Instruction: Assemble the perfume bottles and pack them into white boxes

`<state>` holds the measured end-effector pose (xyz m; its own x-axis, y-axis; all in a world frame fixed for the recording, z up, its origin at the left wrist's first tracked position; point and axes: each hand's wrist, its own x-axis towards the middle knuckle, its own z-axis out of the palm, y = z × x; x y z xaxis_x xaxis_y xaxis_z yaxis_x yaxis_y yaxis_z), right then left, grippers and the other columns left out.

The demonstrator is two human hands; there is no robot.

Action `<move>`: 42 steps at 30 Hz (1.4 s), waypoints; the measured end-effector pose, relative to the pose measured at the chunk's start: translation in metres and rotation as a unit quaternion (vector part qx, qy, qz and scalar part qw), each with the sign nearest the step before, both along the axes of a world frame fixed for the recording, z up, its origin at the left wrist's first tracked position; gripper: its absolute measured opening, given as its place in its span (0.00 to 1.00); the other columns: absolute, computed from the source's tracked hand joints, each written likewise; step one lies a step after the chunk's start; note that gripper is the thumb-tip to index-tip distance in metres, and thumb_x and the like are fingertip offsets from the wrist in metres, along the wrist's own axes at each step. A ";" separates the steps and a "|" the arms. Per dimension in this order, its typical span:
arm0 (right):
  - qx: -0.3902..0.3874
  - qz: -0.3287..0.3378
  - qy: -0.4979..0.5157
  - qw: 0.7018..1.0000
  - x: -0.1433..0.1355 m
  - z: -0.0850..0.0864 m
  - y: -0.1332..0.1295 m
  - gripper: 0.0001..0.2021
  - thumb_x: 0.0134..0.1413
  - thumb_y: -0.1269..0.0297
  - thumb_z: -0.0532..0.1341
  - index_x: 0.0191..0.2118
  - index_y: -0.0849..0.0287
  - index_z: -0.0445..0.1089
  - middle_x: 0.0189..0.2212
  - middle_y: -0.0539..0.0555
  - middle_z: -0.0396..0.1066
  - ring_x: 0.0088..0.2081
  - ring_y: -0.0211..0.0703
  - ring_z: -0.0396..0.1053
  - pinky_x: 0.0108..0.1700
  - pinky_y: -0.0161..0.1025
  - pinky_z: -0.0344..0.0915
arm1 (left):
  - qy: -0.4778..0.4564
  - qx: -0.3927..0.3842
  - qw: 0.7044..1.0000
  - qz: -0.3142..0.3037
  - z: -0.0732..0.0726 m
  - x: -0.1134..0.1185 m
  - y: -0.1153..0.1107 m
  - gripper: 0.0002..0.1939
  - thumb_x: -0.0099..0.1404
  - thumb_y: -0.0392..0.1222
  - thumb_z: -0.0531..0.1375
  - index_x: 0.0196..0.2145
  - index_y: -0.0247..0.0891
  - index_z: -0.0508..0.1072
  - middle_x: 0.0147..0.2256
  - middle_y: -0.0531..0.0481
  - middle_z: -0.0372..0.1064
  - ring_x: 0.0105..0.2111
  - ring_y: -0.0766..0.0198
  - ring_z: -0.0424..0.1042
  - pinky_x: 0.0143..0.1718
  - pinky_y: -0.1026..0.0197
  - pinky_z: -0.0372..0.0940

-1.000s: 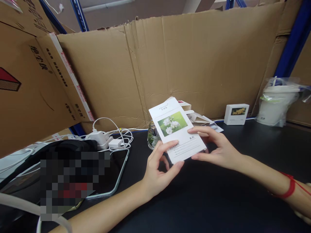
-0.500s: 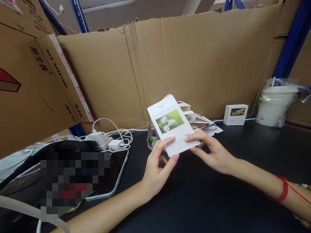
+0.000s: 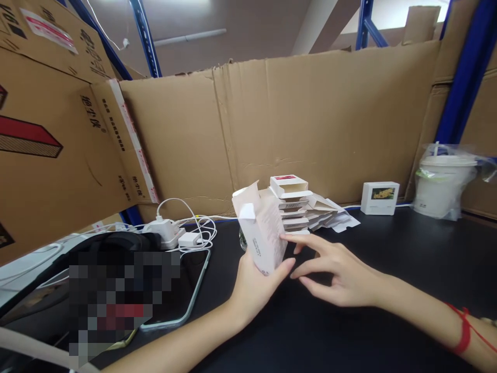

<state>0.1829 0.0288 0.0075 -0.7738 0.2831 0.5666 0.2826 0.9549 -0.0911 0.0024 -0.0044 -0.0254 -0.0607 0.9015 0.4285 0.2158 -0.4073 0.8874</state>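
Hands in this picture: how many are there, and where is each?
2: the left hand grips the white carton from below; the right hand is beside the carton, fingers spread.

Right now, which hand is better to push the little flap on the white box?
Probably the right hand: its fingers are beside the white box and don't look clamped on it, while the left hand grips the box's lower end.

You've got a tall cardboard partition (image 3: 330,119) behind a black desk (image 3: 349,336), blue metal shelf posts (image 3: 468,72) L & R, plus a pale ceiling (image 3: 256,26) w/ bright light up top.
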 end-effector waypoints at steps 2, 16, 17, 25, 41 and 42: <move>-0.014 -0.007 -0.010 1.000 0.000 0.000 0.001 0.09 0.50 0.70 0.57 0.34 0.57 0.74 0.51 0.57 0.63 0.42 0.39 0.67 0.30 0.30 0.69 | -0.013 -0.012 0.999 0.028 0.000 0.000 0.003 0.20 0.55 0.49 0.59 0.42 0.33 0.67 0.41 0.44 0.69 0.41 0.57 0.69 0.43 0.56 0.64; 0.033 -0.132 0.079 0.988 0.005 -0.004 0.021 0.09 0.52 0.69 0.54 0.32 0.58 0.72 0.38 0.56 0.67 0.27 0.32 0.68 0.19 0.27 0.64 | 0.012 -0.049 0.994 0.097 -0.011 -0.008 0.015 0.25 0.58 0.47 0.55 0.51 0.37 0.57 0.48 0.42 0.62 0.48 0.56 0.62 0.49 0.51 0.56; 0.039 -0.146 0.087 0.985 0.005 -0.003 0.022 0.09 0.52 0.68 0.54 0.32 0.58 0.72 0.38 0.55 0.67 0.24 0.30 0.66 0.18 0.27 0.63 | 0.020 -0.043 0.992 0.115 -0.012 -0.009 0.015 0.26 0.58 0.47 0.55 0.52 0.37 0.56 0.49 0.42 0.60 0.50 0.55 0.60 0.49 0.50 0.55; 0.102 -0.306 0.176 0.930 0.015 0.007 0.037 0.05 0.49 0.66 0.56 0.31 0.57 0.68 0.35 0.55 0.68 0.31 0.41 0.68 0.23 0.34 0.66 | 0.057 0.059 0.967 0.241 -0.008 -0.010 0.013 0.29 0.56 0.45 0.57 0.53 0.38 0.53 0.43 0.44 0.56 0.38 0.60 0.58 0.42 0.52 0.58; -0.019 -0.401 0.062 0.914 0.043 -0.026 0.087 0.24 0.48 0.54 0.54 0.48 0.64 0.66 0.52 0.66 0.61 0.53 0.60 0.59 0.48 0.59 0.61 | 0.424 0.511 0.744 -0.074 0.007 -0.006 -0.011 0.04 0.59 0.32 0.52 0.33 0.37 0.64 0.27 0.49 0.66 0.28 0.64 0.64 0.25 0.63 0.57; -0.027 -0.403 0.064 0.912 0.042 -0.026 0.087 0.26 0.47 0.53 0.54 0.49 0.66 0.66 0.53 0.67 0.61 0.54 0.60 0.58 0.49 0.59 0.60 | 0.452 0.513 0.723 -0.097 0.009 -0.005 -0.013 0.03 0.59 0.34 0.52 0.31 0.37 0.65 0.26 0.49 0.67 0.27 0.64 0.65 0.24 0.63 0.56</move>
<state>0.2253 0.1157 -0.0188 -0.2296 0.7618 0.6057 0.8751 0.4340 -0.2142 -0.0029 -0.0176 -0.0166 0.7474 0.0339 0.6636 0.3685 -0.8522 -0.3715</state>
